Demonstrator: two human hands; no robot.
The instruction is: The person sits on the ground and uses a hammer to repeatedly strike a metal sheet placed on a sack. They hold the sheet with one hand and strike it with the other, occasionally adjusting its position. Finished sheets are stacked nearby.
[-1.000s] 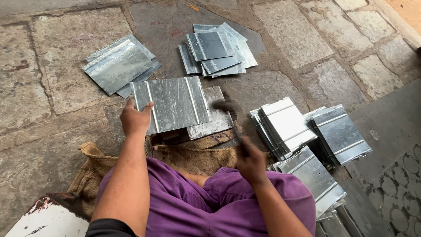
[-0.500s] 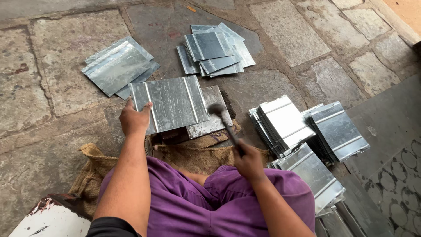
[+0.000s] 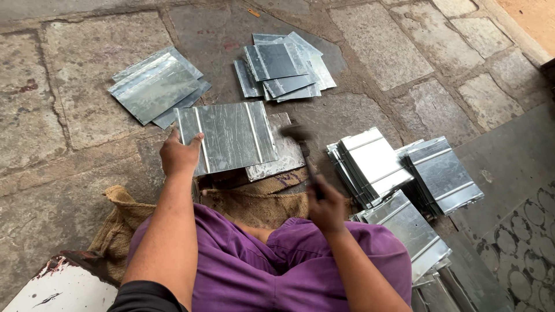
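A ribbed shiny metal sheet lies flat in front of my knees, over a second sheet that sticks out at its right. My left hand presses on the top sheet's left edge, thumb across the corner. My right hand grips the handle of a hammer. The hammer's dark head is blurred and sits low, near the right edge of the sheets. Whether it touches the metal I cannot tell.
Stacks of similar metal sheets lie around: one at the far left, one at the far middle, two at the right, and more by my right knee. Burlap sacking lies under my legs on a stone floor.
The hammer in my right hand has swung down from a raised position toward the right edge of the sheets. My left hand has stayed on the sheet's left edge.
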